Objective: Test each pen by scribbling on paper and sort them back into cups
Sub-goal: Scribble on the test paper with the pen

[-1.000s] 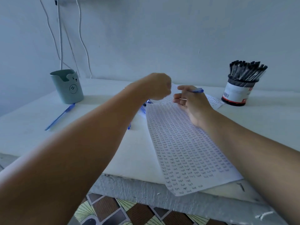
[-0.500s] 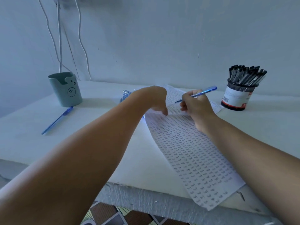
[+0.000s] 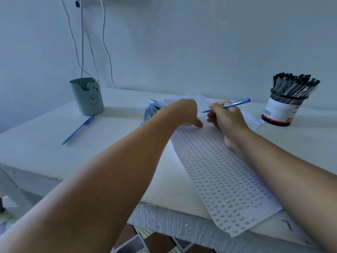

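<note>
The right hand [image 3: 225, 119] grips a slim blue plastic pen [image 3: 228, 106] in a writing hold, with the fingers curled around the lower part of the barrel. The long axis of the pen runs from its tip, low and to the left, up to its capped end, high and to the right. The tip points down toward the upper part of the long white paper sheet covered with rows of small scribbles [image 3: 215, 161]; I cannot tell if the tip already touches the sheet. The paper lies directly under this hand, so the right hand is the nearer one for the scribble. The left hand [image 3: 186, 114] is just beside it, palm down, with its fingertips pressing on the sheet and holding nothing, probably to keep it flat. Behind the left hand a bundle of blue pens [image 3: 152, 110] lies on the white table [image 3: 118, 143]. The pale green cup with a bear face [image 3: 87, 96] stands well apart on the left, and the white can full of black pens [image 3: 286, 105] is near on the right.
</note>
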`<state>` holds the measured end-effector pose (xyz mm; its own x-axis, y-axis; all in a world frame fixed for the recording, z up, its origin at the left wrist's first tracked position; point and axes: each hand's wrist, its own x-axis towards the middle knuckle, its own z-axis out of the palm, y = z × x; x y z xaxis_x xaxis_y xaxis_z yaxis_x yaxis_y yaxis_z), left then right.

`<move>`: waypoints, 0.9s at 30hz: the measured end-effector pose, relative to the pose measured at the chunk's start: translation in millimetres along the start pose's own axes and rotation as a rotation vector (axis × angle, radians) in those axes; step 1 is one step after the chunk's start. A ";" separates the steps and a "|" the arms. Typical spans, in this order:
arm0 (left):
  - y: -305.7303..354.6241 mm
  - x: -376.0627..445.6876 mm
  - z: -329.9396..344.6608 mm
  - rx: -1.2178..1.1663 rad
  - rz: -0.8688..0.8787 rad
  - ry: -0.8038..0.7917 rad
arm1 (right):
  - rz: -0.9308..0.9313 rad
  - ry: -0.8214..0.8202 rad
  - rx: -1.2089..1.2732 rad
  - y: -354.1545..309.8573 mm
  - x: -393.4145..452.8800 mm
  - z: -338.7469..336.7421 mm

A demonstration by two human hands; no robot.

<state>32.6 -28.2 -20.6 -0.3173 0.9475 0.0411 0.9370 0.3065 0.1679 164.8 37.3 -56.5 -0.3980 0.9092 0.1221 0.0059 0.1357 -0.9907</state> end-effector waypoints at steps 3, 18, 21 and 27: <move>-7.0 -2.8 -7.2 -0.020 -0.007 -0.030 | 0.016 0.020 0.017 -4.8 0.6 -2.9; 4.3 10.8 0.3 -0.150 0.048 -0.044 | -0.063 0.021 -0.159 1.5 8.0 -23.0; 0.9 13.6 0.5 -0.195 0.039 -0.059 | -0.086 -0.006 -0.205 -3.6 14.6 -27.5; -11.9 17.0 8.0 -0.277 0.025 -0.055 | -0.076 -0.064 -0.210 6.2 23.7 -31.1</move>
<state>17.2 -15.0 -29.8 -0.2785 0.9604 -0.0037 0.8664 0.2529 0.4305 184.0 71.9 -57.9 -0.4618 0.8675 0.1850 0.1616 0.2874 -0.9441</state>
